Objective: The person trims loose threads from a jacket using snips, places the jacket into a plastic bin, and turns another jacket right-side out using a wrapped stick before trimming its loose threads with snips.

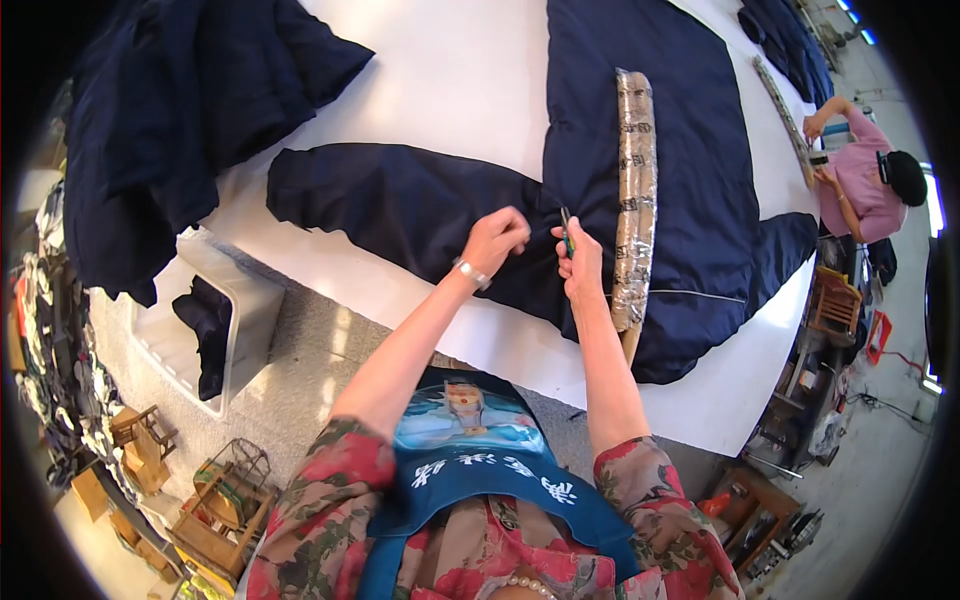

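A dark navy padded jacket [690,130] lies spread on the white tabletop [440,60], one sleeve [390,200] stretched to the left. My right hand [582,262] is closed around small thread snips [567,232] with a bit of green on them, blades pointing away from me, over the join of sleeve and body. Just left of it, my left hand [497,240] hovers over the sleeve, fingers curled together and slightly blurred; whatever they pinch is too small to make out. Beside my right hand, a long stick wrapped in shiny printed tape [636,190] rests lengthwise on the jacket.
More navy garments [190,120] are heaped at the table's left, over a white plastic bin [232,350] with dark cloth inside. At the right edge a person in pink [862,180] works by another long stick [785,120]. Wooden stools [222,505] stand lower left.
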`<state>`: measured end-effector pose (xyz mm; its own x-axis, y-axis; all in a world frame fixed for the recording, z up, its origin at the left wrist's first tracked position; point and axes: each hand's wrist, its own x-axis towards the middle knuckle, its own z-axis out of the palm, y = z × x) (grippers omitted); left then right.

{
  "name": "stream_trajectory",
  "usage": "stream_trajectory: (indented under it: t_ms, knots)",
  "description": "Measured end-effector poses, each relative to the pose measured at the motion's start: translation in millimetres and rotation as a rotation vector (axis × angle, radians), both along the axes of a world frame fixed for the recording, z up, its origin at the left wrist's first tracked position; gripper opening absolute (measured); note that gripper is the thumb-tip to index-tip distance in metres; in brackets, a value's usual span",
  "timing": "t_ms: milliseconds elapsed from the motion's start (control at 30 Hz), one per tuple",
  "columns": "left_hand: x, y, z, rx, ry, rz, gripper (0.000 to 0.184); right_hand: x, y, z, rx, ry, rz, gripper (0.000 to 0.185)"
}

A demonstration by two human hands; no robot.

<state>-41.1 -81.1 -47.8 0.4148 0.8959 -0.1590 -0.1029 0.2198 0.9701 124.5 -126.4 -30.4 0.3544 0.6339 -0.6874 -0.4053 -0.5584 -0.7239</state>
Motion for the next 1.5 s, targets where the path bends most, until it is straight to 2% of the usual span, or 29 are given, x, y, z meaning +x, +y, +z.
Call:
stream_trajectory:
  t_ms: [100,133,167,200,267,300,333,367,400,500,533,567,600,633,667,733,800,900,1033,1067,1167,1267,1300,1367,1433,1500]
  knots:
    - [-95,-43,18,-0.092,0.017,0.066,0.01,-1,-9,2,0.051,-0.035,-0.027,0.035]
    - [-137,-57,13,-0.024,0.11,0.141,0.009,0,-14,3,0.087,-0.042,-0.02,0.035]
    - [-182,-73,2,-0.128,0.164,0.301,0.007,-3,-16,5,0.118,-0.04,-0.03,0.034]
    - [-229,-83,8,-0.118,0.435,0.371,0.003,-5,-17,8,0.148,-0.039,-0.042,0.034]
    - [-334,-110,-36,-0.184,0.378,0.839,0.004,-4,-16,17,0.18,-0.072,-0.037,0.032]
    - [-408,-130,-77,-0.284,0.33,0.973,0.013,-2,-11,18,0.228,-0.184,0.041,0.032]
    - [-465,-148,-87,-0.414,0.415,0.947,0.026,0,-3,17,0.275,-0.296,0.119,0.032]
    - [-470,-157,-67,-0.575,0.682,1.14,0.035,2,8,16,0.321,-0.408,0.198,0.032]
    - [-486,-174,-74,-0.465,0.811,1.127,0.039,2,25,15,0.39,-0.609,0.259,0.025]
    - [-502,-172,-114,0.046,1.3,0.648,0.036,7,74,34,0.405,-1.195,0.47,0.02]
    - [-400,-137,-23,-0.256,0.96,0.766,0.034,9,84,33,0.349,-1.269,0.551,0.019]
    - [-368,-123,-7,-0.085,1.083,0.528,0.032,12,92,31,0.291,-1.341,0.632,0.018]
    - [-330,-109,9,-0.088,1.05,0.529,0.03,16,96,27,0.227,-1.413,0.71,0.017]
    - [-304,-98,10,-0.021,0.989,0.493,0.028,21,98,22,0.208,-1.462,0.777,0.016]
    - [-284,-91,-2,0.165,0.961,0.465,0.023,26,98,14,0.187,-1.51,0.844,0.015]
    - [-222,-75,33,0.148,0.849,0.313,0.016,31,96,4,0.149,-1.579,0.935,0.014]
    - [-183,-72,39,0.152,0.745,0.203,0.011,32,94,-1,0.114,-1.619,0.983,0.014]
    - [-149,-76,30,0.301,0.654,0.095,0.01,32,94,-9,0.159,-1.677,1.013,0.01]
    - [-138,-78,30,0.434,0.688,-0.003,0.011,41,105,4,0.104,-1.278,0.763,0.016]
    - [-137,-79,27,0.427,0.684,-0.009,0.011,58,111,-15,0.194,-1.031,0.609,0.023]
    - [-138,-83,18,0.407,0.692,-0.048,0.011,55,110,23,0.046,-0.499,0.381,0.022]
    - [-138,-84,12,0.374,0.666,-0.05,0.01,57,106,6,0.222,-0.933,0.522,0.02]
    - [-138,-84,11,0.36,0.65,-0.042,0.01,51,105,9,0.162,-1.09,0.599,0.02]
    - [-125,-76,19,0.503,0.685,-0.012,0.008,28,101,21,0.031,-1.401,0.751,0.02]
    - [-102,-62,28,0.684,0.677,0.051,0.009,22,100,19,0.015,-1.502,0.835,0.018]
    - [-76,-43,42,0.835,0.641,0.081,0.019,22,101,3,-0.024,-1.603,0.9,0.016]
